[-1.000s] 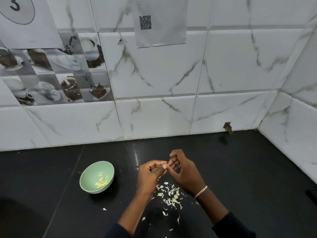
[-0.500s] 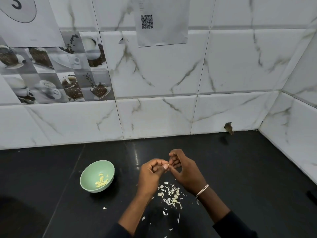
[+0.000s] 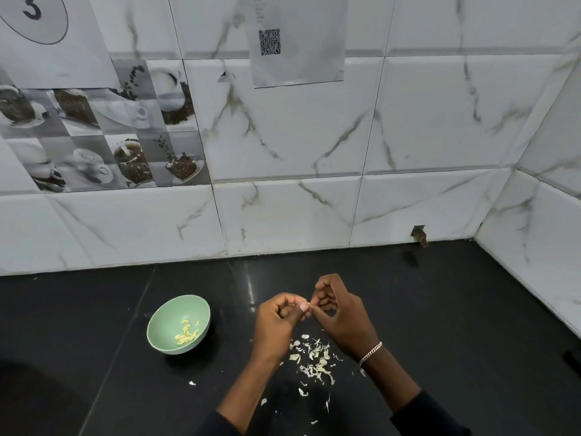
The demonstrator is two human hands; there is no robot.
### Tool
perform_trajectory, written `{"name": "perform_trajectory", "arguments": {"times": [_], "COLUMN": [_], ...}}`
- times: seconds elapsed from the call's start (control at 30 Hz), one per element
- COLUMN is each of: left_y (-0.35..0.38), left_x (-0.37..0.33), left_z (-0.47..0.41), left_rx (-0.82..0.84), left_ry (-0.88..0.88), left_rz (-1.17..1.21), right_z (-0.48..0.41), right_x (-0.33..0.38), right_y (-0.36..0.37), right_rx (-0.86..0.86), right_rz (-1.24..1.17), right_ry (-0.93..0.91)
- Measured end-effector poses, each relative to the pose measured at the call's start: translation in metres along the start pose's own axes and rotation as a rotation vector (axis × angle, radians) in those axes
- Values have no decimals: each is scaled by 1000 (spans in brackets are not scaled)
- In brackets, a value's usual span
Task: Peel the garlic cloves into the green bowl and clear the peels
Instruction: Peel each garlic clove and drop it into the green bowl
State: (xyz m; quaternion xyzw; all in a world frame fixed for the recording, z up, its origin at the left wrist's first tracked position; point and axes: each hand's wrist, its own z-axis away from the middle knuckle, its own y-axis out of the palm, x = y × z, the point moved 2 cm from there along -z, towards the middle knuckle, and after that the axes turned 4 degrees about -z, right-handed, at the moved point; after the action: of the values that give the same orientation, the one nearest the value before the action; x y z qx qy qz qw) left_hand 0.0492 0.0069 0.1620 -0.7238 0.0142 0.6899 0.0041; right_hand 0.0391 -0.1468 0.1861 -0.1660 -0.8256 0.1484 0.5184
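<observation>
A green bowl (image 3: 163, 319) stands on the black counter, left of my hands, with several peeled garlic cloves (image 3: 187, 332) in its bottom. My left hand (image 3: 278, 322) and my right hand (image 3: 342, 316) meet above the counter, fingers curled, pinching a small garlic clove (image 3: 309, 303) between their fingertips; only a pale sliver of it shows. Below and between the hands lies a scatter of pale garlic peels (image 3: 314, 357). A bracelet sits on my right wrist.
The black counter (image 3: 456, 325) ends at white marble-look tiled walls behind and on the right. A few stray peel bits (image 3: 192, 383) lie toward the front. A paper with a QR code (image 3: 297, 42) hangs on the back wall.
Both hands stay together on the clove with small finger movements; bowl and peels have not moved.
</observation>
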Motion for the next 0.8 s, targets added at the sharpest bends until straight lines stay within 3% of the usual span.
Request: {"name": "perform_trajectory", "arguments": {"times": [0.27,0.8], "left_y": [0,6], "left_x": [-2,-6], "left_z": [0,-2], "left_rx": [13,4], "left_ry": [22,-5], "left_rz": [-17,92], "right_z": [-3,-3], "right_x": [0,-2], "right_y": [-2,-5], "right_rx": [39,-40], "right_rz": [10,-41], "right_ry": [-3,6]}}
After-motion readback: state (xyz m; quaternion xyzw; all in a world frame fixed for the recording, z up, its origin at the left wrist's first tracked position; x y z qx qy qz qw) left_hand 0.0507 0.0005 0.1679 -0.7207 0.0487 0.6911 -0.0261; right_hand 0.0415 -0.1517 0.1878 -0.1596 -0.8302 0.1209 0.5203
